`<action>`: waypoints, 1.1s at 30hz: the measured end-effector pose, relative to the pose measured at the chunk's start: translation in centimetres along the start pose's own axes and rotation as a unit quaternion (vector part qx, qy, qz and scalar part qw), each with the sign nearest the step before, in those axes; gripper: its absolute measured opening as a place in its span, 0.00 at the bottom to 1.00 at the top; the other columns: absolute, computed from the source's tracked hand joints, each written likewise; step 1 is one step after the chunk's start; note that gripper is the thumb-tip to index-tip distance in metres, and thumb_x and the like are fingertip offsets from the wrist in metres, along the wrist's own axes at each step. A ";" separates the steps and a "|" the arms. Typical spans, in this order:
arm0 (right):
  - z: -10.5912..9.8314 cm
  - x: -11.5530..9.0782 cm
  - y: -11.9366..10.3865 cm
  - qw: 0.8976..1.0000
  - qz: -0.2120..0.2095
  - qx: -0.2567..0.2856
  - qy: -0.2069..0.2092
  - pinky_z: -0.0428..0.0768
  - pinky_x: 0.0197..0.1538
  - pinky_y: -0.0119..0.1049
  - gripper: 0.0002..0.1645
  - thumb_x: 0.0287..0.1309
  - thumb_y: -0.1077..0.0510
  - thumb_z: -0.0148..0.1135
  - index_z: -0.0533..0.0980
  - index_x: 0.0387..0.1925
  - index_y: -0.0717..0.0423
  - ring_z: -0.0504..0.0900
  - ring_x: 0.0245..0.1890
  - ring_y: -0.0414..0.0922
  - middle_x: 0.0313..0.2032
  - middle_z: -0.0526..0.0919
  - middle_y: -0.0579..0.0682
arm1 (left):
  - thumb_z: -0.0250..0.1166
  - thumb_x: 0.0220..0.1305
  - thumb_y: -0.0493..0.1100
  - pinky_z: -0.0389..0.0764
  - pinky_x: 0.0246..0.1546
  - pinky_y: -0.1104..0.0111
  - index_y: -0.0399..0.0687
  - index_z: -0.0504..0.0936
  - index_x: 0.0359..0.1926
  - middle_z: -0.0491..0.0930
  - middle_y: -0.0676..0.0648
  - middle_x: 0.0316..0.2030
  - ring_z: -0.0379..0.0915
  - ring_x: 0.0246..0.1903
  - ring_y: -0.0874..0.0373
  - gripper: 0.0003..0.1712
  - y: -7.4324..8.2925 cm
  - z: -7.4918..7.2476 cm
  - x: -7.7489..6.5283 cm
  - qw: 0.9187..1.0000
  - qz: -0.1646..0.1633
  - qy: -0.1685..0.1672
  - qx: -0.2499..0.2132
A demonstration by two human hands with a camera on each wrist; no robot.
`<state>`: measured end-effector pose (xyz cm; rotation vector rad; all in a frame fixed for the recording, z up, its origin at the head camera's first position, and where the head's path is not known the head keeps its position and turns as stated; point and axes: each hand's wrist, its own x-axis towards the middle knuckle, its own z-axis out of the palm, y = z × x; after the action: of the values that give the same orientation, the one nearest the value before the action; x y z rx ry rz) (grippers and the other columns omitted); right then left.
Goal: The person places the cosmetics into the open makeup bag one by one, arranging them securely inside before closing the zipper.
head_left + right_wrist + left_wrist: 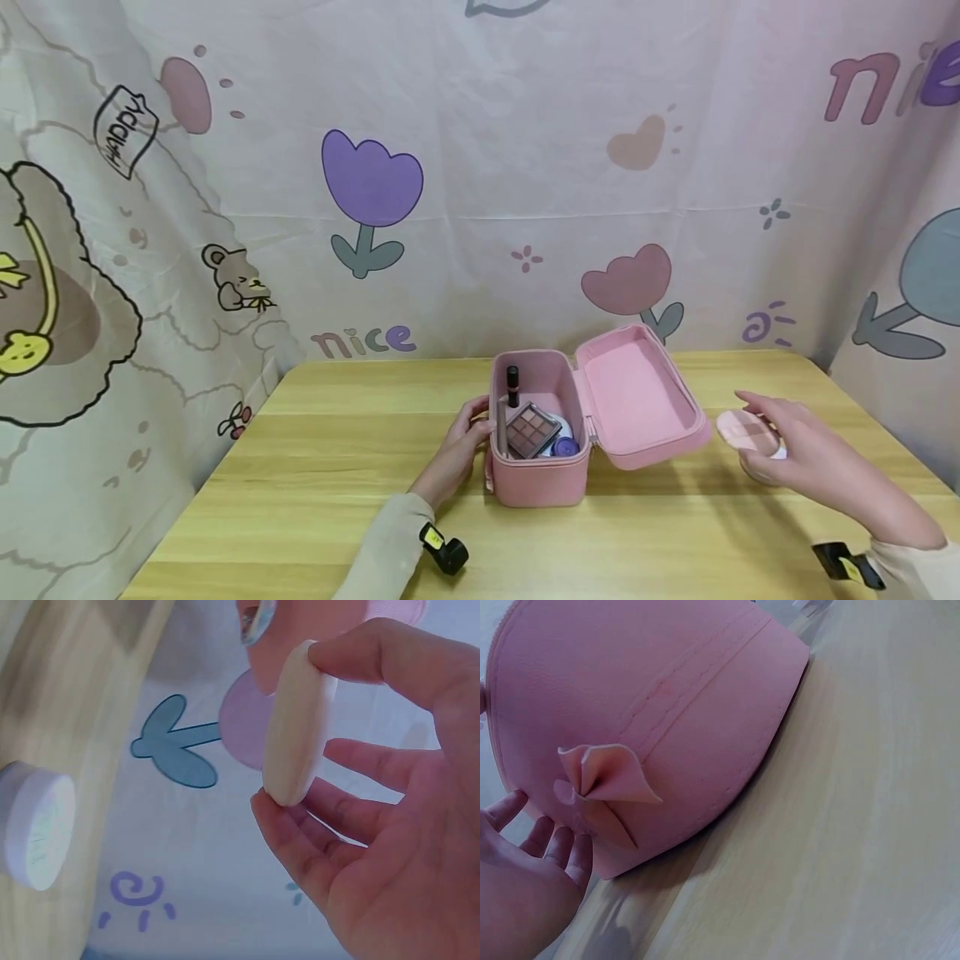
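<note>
A pink cosmetic case (540,483) stands on the table, its lid (637,396) hinged open to the right. My left hand (467,437) touches its left wall near the rim; in the left wrist view, fairly straight fingertips (581,859) lie beside the bow (611,776). Inside are an eyeshadow palette (531,431), a black-capped lipstick (513,385), a slim brownish stick (502,429) and a round purple-lidded item (565,447). Right of the lid, my right hand (806,442) pinches a round powder puff (292,727) between thumb and fingers. A band crosses the puff.
A white-lidded round container (49,832) stands on the table near the right hand, mostly hidden behind it in the head view. The wooden table (337,467) ends at a printed curtain (480,208) at the back and sides.
</note>
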<state>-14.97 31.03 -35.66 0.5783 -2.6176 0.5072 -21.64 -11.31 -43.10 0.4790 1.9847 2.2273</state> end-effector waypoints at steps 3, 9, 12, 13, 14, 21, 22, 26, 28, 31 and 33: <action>-0.2 0.0 -0.6 1.000 0.001 -0.002 0.010 0.69 0.42 0.50 0.43 0.36 0.62 0.75 0.68 0.57 0.69 0.72 0.45 0.61 0.44 0.79 0.65 | 0.53 0.64 0.42 0.65 0.54 0.61 0.33 0.56 0.69 0.56 0.32 0.66 0.56 0.62 0.41 0.35 0.0 0.0 0.0 1.000 -0.002 -0.001 0.000; -1.2 0.1 -1.5 1.000 0.004 -0.005 0.030 0.68 0.42 0.59 0.44 0.35 0.64 0.74 0.67 0.58 0.71 0.71 0.45 0.65 0.47 0.77 0.70 | 0.53 0.64 0.42 0.65 0.54 0.60 0.33 0.55 0.69 0.56 0.32 0.66 0.57 0.61 0.41 0.35 -0.2 0.2 0.1 1.000 0.001 -0.002 -0.005; -1.6 0.3 -2.1 0.999 0.015 -0.012 0.032 0.68 0.42 0.60 0.43 0.36 0.64 0.74 0.67 0.58 0.71 0.71 0.45 0.65 0.48 0.76 0.71 | 0.53 0.64 0.42 0.65 0.54 0.60 0.33 0.56 0.69 0.56 0.32 0.66 0.57 0.61 0.40 0.35 -0.2 0.2 0.2 1.000 0.001 0.000 -0.006; -1.7 0.3 -2.4 0.999 0.015 -0.014 0.033 0.68 0.42 0.60 0.43 0.36 0.63 0.74 0.68 0.58 0.71 0.71 0.45 0.65 0.47 0.76 0.71 | 0.53 0.64 0.42 0.65 0.54 0.60 0.33 0.56 0.68 0.56 0.32 0.66 0.57 0.61 0.40 0.35 -0.2 0.1 0.2 1.000 0.001 0.001 -0.006; -1.9 0.4 -2.6 0.999 0.017 -0.015 0.033 0.69 0.41 0.59 0.43 0.37 0.63 0.74 0.68 0.58 0.71 0.71 0.45 0.64 0.47 0.77 0.70 | 0.53 0.64 0.42 0.65 0.54 0.60 0.33 0.56 0.68 0.57 0.32 0.66 0.57 0.61 0.40 0.35 -0.2 0.1 0.2 1.000 0.001 0.002 -0.006; -2.5 1.7 -4.4 0.999 0.013 -0.008 0.034 0.68 0.42 0.59 0.42 0.39 0.63 0.73 0.68 0.59 0.71 0.71 0.45 0.63 0.49 0.77 0.69 | 0.53 0.64 0.41 0.65 0.53 0.61 0.33 0.56 0.68 0.57 0.32 0.65 0.57 0.61 0.41 0.34 -0.2 -0.1 0.2 1.000 0.001 0.003 -0.010; -2.5 1.9 -4.7 0.999 0.010 -0.008 0.035 0.68 0.43 0.59 0.42 0.39 0.63 0.73 0.68 0.59 0.70 0.71 0.46 0.64 0.49 0.77 0.69 | 0.53 0.64 0.41 0.65 0.53 0.61 0.33 0.56 0.68 0.56 0.32 0.65 0.57 0.61 0.41 0.35 -0.2 -0.2 0.2 1.000 0.001 0.003 -0.009; -2.5 2.4 -5.4 0.999 0.006 -0.006 0.036 0.68 0.44 0.60 0.41 0.39 0.63 0.72 0.68 0.59 0.70 0.71 0.46 0.64 0.49 0.76 0.70 | 0.53 0.65 0.42 0.65 0.54 0.61 0.33 0.55 0.69 0.56 0.32 0.66 0.57 0.61 0.41 0.35 -0.1 -0.2 0.2 1.000 0.001 -0.001 -0.007; -2.4 2.6 -5.6 0.999 0.002 -0.007 0.035 0.68 0.44 0.61 0.41 0.39 0.63 0.72 0.68 0.58 0.70 0.71 0.46 0.65 0.49 0.76 0.70 | 0.53 0.65 0.42 0.65 0.54 0.60 0.33 0.56 0.69 0.56 0.33 0.66 0.56 0.62 0.41 0.34 -0.2 -0.2 0.2 1.000 -0.001 -0.002 -0.007; -2.1 2.7 -5.9 0.999 -0.005 -0.005 0.031 0.68 0.45 0.62 0.41 0.39 0.64 0.73 0.69 0.58 0.70 0.71 0.47 0.66 0.49 0.76 0.71 | 0.54 0.65 0.42 0.64 0.55 0.59 0.34 0.56 0.69 0.56 0.33 0.66 0.56 0.62 0.41 0.34 -0.2 -0.1 0.2 1.000 -0.003 -0.002 -0.008; -1.9 2.7 -6.1 1.000 -0.009 -0.005 0.030 0.68 0.45 0.62 0.41 0.40 0.63 0.73 0.69 0.58 0.69 0.70 0.47 0.66 0.49 0.76 0.71 | 0.54 0.65 0.42 0.64 0.55 0.59 0.34 0.56 0.69 0.56 0.33 0.66 0.56 0.62 0.40 0.34 -0.2 -0.1 0.3 1.000 -0.004 0.000 -0.010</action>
<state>-13.82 25.84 -31.20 0.5734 -2.5550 0.4981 -21.96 -11.34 -43.24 0.4678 1.9598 2.2393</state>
